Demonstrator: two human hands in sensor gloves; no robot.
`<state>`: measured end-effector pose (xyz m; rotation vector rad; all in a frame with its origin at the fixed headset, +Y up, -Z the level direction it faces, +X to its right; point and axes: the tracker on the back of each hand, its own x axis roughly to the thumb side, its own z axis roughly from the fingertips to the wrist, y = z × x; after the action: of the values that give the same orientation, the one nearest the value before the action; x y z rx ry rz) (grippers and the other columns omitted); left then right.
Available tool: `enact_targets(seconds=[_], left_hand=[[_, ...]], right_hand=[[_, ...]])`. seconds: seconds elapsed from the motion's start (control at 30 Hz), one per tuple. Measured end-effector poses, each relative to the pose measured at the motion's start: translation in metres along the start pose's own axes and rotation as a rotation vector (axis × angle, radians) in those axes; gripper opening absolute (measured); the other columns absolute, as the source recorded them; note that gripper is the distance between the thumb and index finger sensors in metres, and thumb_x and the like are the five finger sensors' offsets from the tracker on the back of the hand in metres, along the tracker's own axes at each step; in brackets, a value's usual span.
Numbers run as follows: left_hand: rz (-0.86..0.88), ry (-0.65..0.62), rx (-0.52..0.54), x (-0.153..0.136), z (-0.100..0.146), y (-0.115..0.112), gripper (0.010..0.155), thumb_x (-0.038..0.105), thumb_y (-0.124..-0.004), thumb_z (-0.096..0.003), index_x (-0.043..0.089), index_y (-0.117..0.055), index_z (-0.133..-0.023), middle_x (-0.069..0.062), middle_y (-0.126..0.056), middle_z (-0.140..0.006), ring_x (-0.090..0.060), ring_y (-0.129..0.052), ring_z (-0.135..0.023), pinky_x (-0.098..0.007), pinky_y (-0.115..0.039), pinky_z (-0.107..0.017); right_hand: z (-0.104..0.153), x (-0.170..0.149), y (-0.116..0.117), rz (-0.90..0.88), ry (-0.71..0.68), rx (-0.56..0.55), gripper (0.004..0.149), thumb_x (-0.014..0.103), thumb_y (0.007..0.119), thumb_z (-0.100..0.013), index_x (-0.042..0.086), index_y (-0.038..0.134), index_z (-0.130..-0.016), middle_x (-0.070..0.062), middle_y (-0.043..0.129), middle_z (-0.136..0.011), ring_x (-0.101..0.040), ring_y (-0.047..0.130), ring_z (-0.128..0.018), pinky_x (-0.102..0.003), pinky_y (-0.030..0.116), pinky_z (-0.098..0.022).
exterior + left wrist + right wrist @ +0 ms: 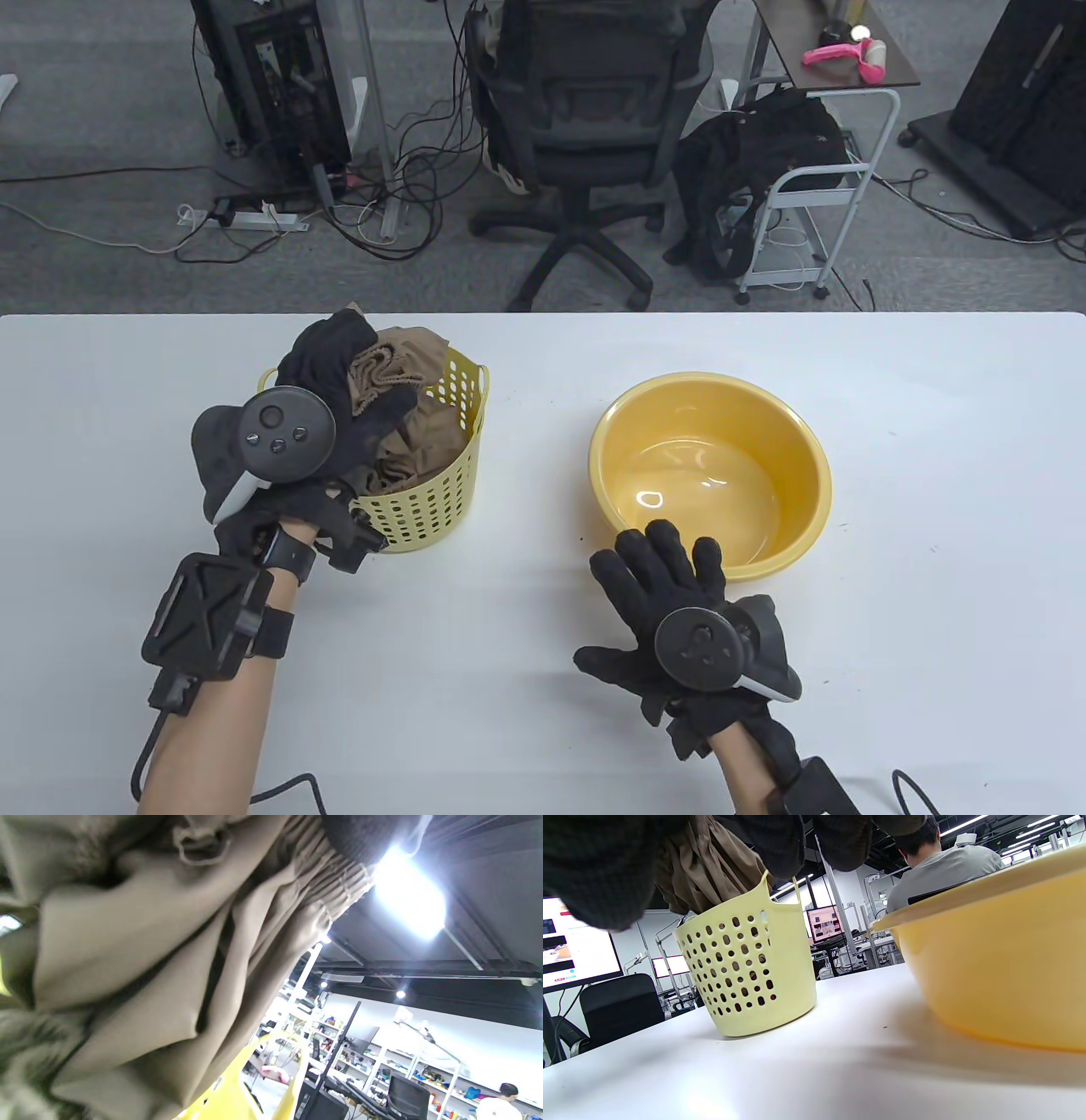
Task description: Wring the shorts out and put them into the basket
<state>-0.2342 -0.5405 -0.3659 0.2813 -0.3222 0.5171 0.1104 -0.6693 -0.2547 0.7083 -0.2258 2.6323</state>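
The brown shorts (416,424) lie bunched in the pale yellow perforated basket (441,501) at the table's left, with part of them standing above the rim. My left hand (361,382) is over the basket and grips the shorts' gathered waistband between fingers and thumb. The left wrist view is filled by the shorts (148,963), with the basket's handle (254,1077) below them. My right hand (670,560) lies flat on the table with its fingers spread, just in front of the yellow basin, and holds nothing. The right wrist view shows the basket (751,971) with the shorts (708,866) sticking out of it.
A round yellow basin (793,441) with a wet, shiny bottom stands right of the basket, close to my right fingers (780,840). The white table (543,679) stretches bare in front. Beyond its far edge stand an office chair (585,127) and a cart.
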Motion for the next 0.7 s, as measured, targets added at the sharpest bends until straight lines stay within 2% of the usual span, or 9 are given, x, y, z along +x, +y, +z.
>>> enact_targets(seconds=[0.23, 0.37, 0.63, 0.7], left_hand=[[-0.050, 0.078, -0.111, -0.014, -0.003, -0.026, 0.073, 0.050, -0.067, -0.0576, 0.030, -0.018, -0.108, -0.013, -0.023, -0.125, -0.055, -0.027, -0.112, -0.072, -0.026, -0.071], [-0.125, 0.132, -0.189, -0.015, -0.004, -0.035, 0.072, 0.052, -0.068, -0.0592, 0.028, -0.024, -0.111, -0.017, -0.024, -0.125, -0.059, -0.026, -0.111, -0.076, -0.024, -0.067], [-0.263, 0.141, -0.318, -0.016, -0.005, -0.052, 0.068, 0.050, -0.069, -0.0595, 0.029, -0.030, -0.112, -0.019, -0.024, -0.125, -0.060, -0.025, -0.110, -0.076, -0.024, -0.066], [-0.288, 0.140, -0.335, -0.017, -0.004, -0.055, 0.064, 0.050, -0.069, -0.0595, 0.029, -0.038, -0.112, -0.017, -0.028, -0.125, -0.059, -0.027, -0.110, -0.076, -0.024, -0.065]], right_hand=[[0.001, 0.000, 0.000, -0.001, -0.008, -0.002, 0.095, 0.071, 0.083, -0.040, 0.012, 0.056, -0.109, -0.026, 0.047, -0.112, -0.055, 0.036, -0.103, -0.079, 0.028, -0.064], [0.002, 0.000, 0.000, -0.006, -0.010, -0.002, 0.094, 0.071, 0.083, -0.040, 0.013, 0.056, -0.109, -0.026, 0.047, -0.112, -0.055, 0.036, -0.103, -0.079, 0.028, -0.064], [0.002, 0.000, -0.001, -0.007, -0.011, -0.004, 0.093, 0.071, 0.083, -0.040, 0.013, 0.057, -0.108, -0.026, 0.047, -0.112, -0.055, 0.037, -0.103, -0.079, 0.028, -0.065], [0.002, 0.000, -0.001, -0.008, -0.009, -0.004, 0.093, 0.071, 0.083, -0.040, 0.013, 0.057, -0.108, -0.026, 0.047, -0.112, -0.055, 0.037, -0.103, -0.079, 0.028, -0.064]])
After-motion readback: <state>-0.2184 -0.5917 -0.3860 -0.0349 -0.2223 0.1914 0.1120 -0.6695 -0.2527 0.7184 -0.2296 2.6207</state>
